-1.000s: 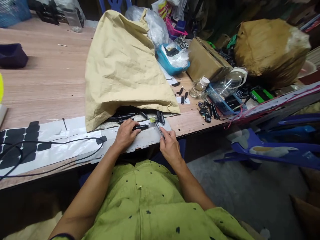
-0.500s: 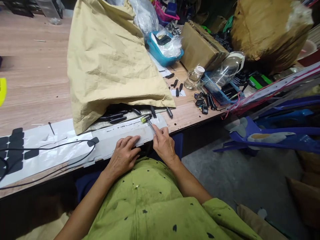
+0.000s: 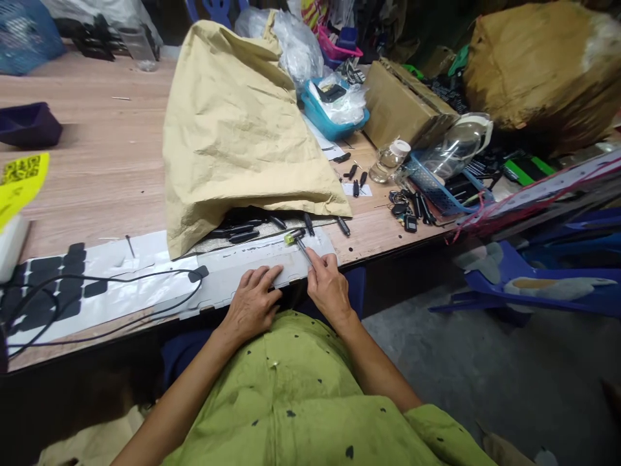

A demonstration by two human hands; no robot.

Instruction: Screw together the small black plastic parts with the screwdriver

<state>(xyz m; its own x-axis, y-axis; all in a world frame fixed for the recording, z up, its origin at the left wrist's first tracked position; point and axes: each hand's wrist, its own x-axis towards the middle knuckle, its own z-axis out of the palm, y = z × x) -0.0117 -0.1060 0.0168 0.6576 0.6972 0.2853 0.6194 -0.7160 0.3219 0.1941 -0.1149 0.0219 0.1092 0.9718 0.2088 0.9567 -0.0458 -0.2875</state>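
Observation:
My right hand [image 3: 328, 289] is closed on the metal shaft of a small screwdriver [image 3: 299, 242] with a yellow-green and black handle, its handle pointing away from me. My left hand [image 3: 255, 299] rests with fingers spread flat on a long white strip [image 3: 233, 275] at the near edge of the wooden table [image 3: 97, 162]. Several black handles [image 3: 240, 232] lie just beyond the strip, at the mouth of a crumpled tan paper bag [image 3: 237, 136].
A black cable [image 3: 116, 279] loops over the strip's left part, beside black pads [image 3: 53, 285]. To the right stand a blue tray [image 3: 332, 120], a cardboard box [image 3: 402, 107], a small glass jar [image 3: 388, 162] and scattered small black parts [image 3: 410, 210]. A blue plastic chair [image 3: 533, 285] lies on the floor.
My left hand let go of a black handle near the bag and drew back onto the white strip's near edge. My right hand stays on the screwdriver. The camera view shifted.

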